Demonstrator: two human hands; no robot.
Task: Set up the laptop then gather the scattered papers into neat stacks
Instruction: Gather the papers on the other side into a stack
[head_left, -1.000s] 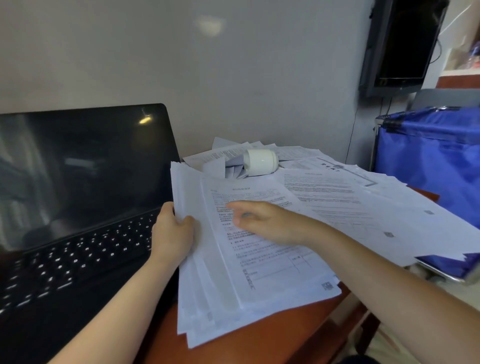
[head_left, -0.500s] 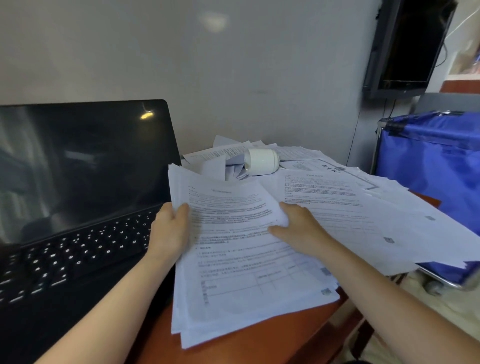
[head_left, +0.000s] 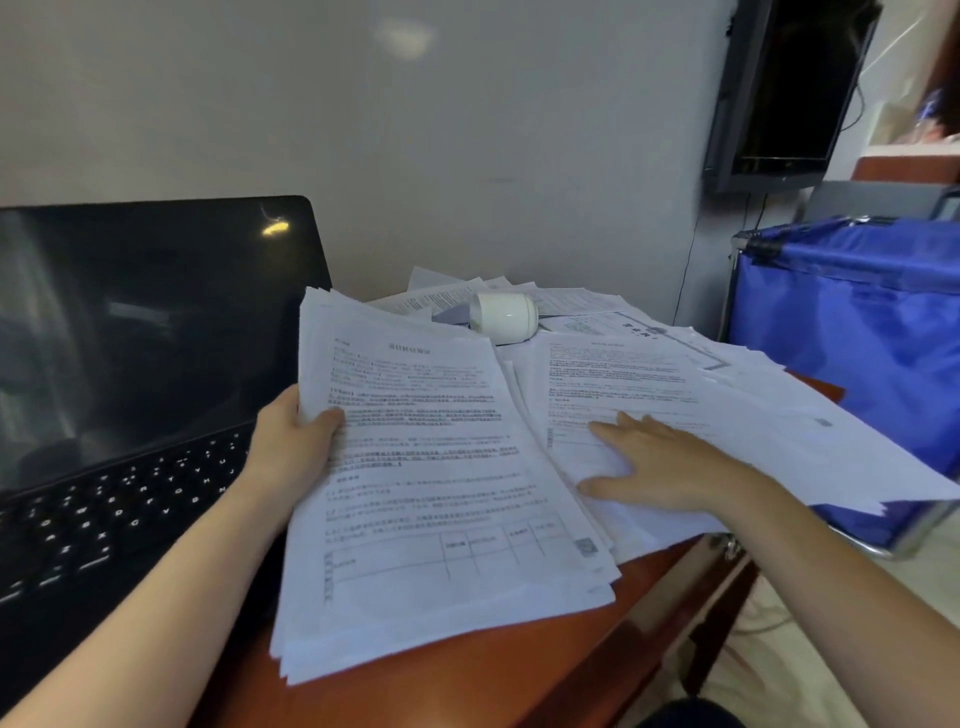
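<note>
An open black laptop (head_left: 130, 374) stands on the left of the reddish-brown desk (head_left: 498, 670), its screen dark. My left hand (head_left: 291, 452) grips the left edge of a thick stack of printed papers (head_left: 431, 509), thumb on the top sheet. The stack is tilted, its left edge raised beside the laptop. To the right, my right hand (head_left: 654, 462) lies flat with straight fingers on a loose spread of papers (head_left: 675, 384) that overhangs the desk's right edge.
A white jar (head_left: 504, 317) lies on its side on papers at the back of the desk. A blue fabric cart (head_left: 862, 332) on a metal frame stands right of the desk. A dark screen (head_left: 784, 88) hangs on the wall above it.
My right hand left the stack and moved right onto the loose sheets. My left hand kept its grip and raised the stack's left edge slightly.
</note>
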